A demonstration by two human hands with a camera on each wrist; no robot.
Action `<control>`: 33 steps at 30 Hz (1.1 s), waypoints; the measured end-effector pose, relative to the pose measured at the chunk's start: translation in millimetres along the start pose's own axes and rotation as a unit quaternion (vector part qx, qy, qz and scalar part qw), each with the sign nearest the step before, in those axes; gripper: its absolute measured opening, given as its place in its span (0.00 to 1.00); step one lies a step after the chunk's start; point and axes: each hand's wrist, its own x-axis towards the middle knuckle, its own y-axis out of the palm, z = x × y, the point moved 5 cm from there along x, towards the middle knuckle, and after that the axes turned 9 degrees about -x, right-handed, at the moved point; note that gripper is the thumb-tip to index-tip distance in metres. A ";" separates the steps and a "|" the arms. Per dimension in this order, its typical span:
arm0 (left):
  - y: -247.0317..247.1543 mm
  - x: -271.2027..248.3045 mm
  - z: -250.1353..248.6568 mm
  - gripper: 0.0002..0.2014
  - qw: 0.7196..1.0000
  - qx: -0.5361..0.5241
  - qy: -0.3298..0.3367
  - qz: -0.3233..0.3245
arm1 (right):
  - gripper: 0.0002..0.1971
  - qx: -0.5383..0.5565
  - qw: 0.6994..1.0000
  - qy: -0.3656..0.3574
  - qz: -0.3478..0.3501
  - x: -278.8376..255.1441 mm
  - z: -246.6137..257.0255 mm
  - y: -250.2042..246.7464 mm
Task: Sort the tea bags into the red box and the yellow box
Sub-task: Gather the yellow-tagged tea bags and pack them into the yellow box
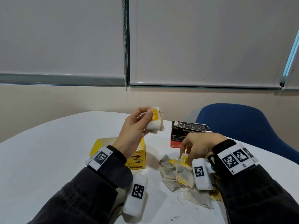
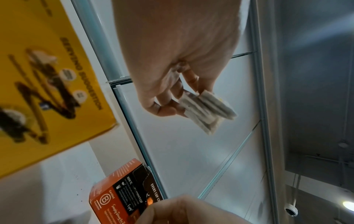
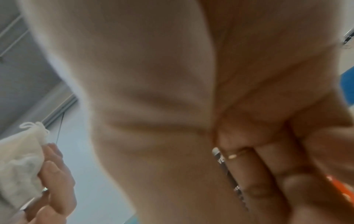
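My left hand [image 1: 142, 120] is raised above the open yellow box [image 1: 139, 157] and grips a stack of tea bags with yellow tags [image 1: 156, 120]; the left wrist view shows the stack [image 2: 206, 110] edge-on between fingers and thumb. My right hand [image 1: 192, 147] reaches down into the loose pile of tea bags [image 1: 178, 175] and pinches a yellow tag [image 1: 184, 160] at the pile's top. The red and black box [image 1: 182, 135] stands open just behind the right hand. The right wrist view is mostly filled by the blurred palm [image 3: 172, 91].
The boxes and the pile sit on a white round table [image 1: 48, 151]. A blue chair [image 1: 242, 125] stands at the far right edge. A wall with drawn blinds rises behind the table.
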 end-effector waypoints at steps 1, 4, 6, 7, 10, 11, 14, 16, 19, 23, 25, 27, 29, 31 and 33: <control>-0.4 -0.2 0.1 0.07 1.000 0.002 0.001 -0.002 | 0.08 0.021 1.000 -0.002 -0.017 -0.7 0.3 -1.3; -1.7 -0.6 0.9 0.08 1.000 0.007 0.002 -0.008 | 0.04 0.101 0.988 -0.034 -0.115 -2.7 2.3 -12.7; -2.3 -0.9 1.0 0.08 1.000 0.021 0.003 -0.009 | 0.05 0.156 0.964 -0.054 -0.208 -5.9 3.2 -24.2; -2.6 -0.9 0.8 0.07 0.999 0.030 0.005 -0.010 | 0.06 0.190 0.949 -0.060 -0.245 -8.0 3.3 -28.9; -1.2 -0.7 0.2 0.07 0.998 0.055 0.012 -0.002 | 0.08 0.293 0.898 -0.087 -0.316 -12.1 3.2 -36.9; -0.1 -0.9 0.0 0.08 0.998 0.065 0.014 0.003 | 0.08 0.320 0.881 -0.100 -0.334 -14.1 3.7 -38.8; 3.2 -1.8 0.8 0.11 0.996 0.091 0.016 0.013 | 0.08 0.381 0.835 -0.149 -0.369 -23.1 8.6 -44.1; 5.4 -2.9 1.5 0.12 0.996 0.082 0.013 0.024 | 0.09 0.404 0.817 -0.178 -0.371 -27.4 13.5 -46.1; 7.2 -4.5 1.8 0.12 0.996 0.079 0.007 0.029 | 0.09 0.425 0.806 -0.223 -0.348 -31.4 23.1 -45.7; 7.2 -3.6 6.8 0.07 0.994 0.099 -0.016 0.033 | 0.11 0.423 0.820 -0.242 -0.301 -31.4 31.3 -42.9; 4.0 -2.4 8.2 0.06 0.993 0.113 -0.013 0.017 | 0.14 0.427 0.835 -0.218 -0.272 -27.1 28.7 -41.2; -1.5 -0.7 6.9 0.05 0.993 0.115 -0.004 -0.016 | 0.13 0.396 0.872 -0.179 -0.227 -20.7 24.3 -36.0; -7.0 0.8 5.2 0.05 0.992 0.113 0.004 -0.050 | 0.09 0.300 0.929 -0.149 -0.156 -14.0 21.9 -25.8; -10.3 1.4 4.1 0.06 0.992 0.107 0.006 -0.071 | 0.08 0.190 0.970 -0.134 -0.071 -8.7 21.8 -12.3; -10.5 1.5 4.1 0.07 0.992 0.101 0.005 -0.071 | 0.10 0.124 0.983 -0.132 0.017 -8.3 25.0 0.3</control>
